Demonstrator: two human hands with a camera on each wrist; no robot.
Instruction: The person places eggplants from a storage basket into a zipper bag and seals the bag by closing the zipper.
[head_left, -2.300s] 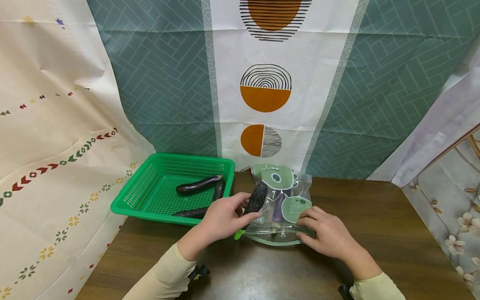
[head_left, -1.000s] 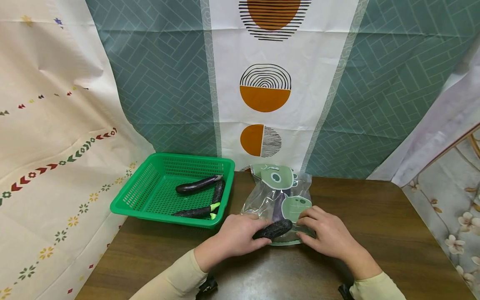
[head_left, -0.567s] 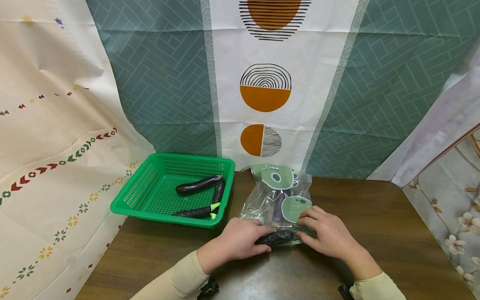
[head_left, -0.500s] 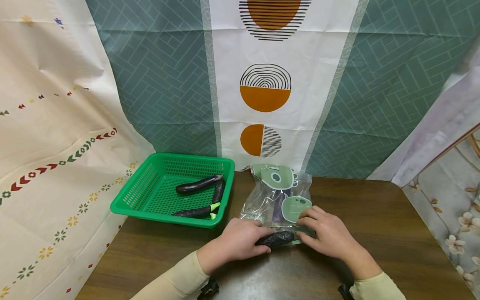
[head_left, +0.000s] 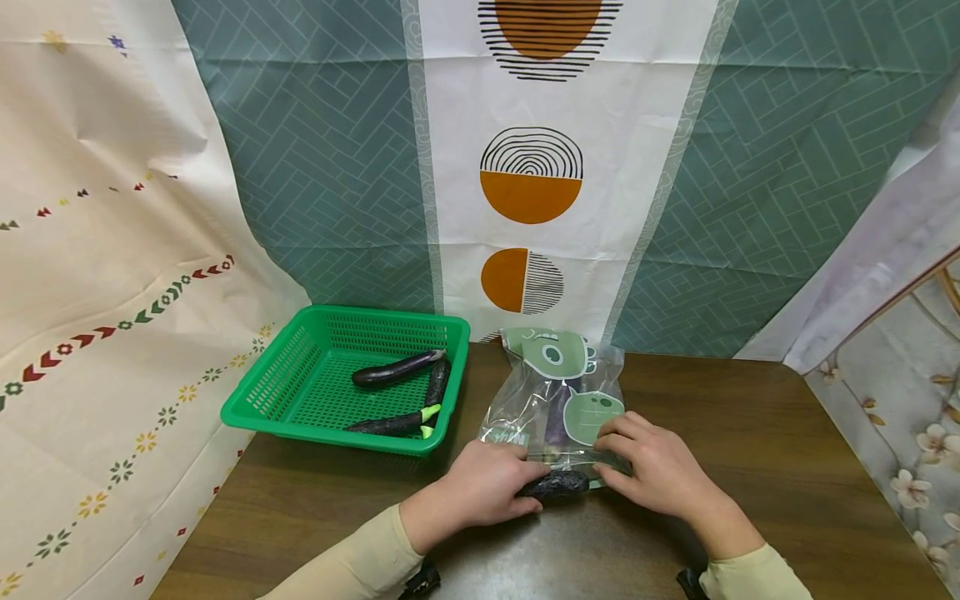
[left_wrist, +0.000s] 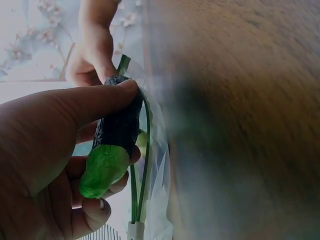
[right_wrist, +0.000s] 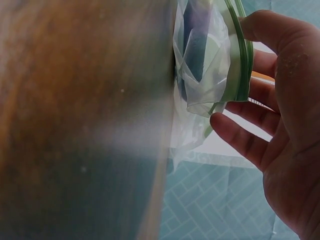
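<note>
A dark, wrinkled eggplant [head_left: 558, 483] with a bright green stem end [left_wrist: 102, 172] is held by my left hand [head_left: 483, 483], thumb on one side and fingers on the other. Its far end lies at the mouth of a clear zip bag [head_left: 517, 408] printed with green cartoon figures. My right hand [head_left: 648, 467] pinches the bag's right edge by its green zip strip [right_wrist: 244, 55], with the other fingers spread behind. Inside the bag lies a purple eggplant [head_left: 557, 421].
At the left on the wooden table [head_left: 720, 417] stands a green plastic basket [head_left: 322, 437]. It contains a glossy purple eggplant [head_left: 393, 369] and dark ones with green stem ends. A patterned cloth [head_left: 352, 167] hangs behind the table.
My left hand has brought the eggplant from beside the bag's left edge to its near mouth, turned it sideways, then lowered it slightly. My right hand stays at the bag's edge.
</note>
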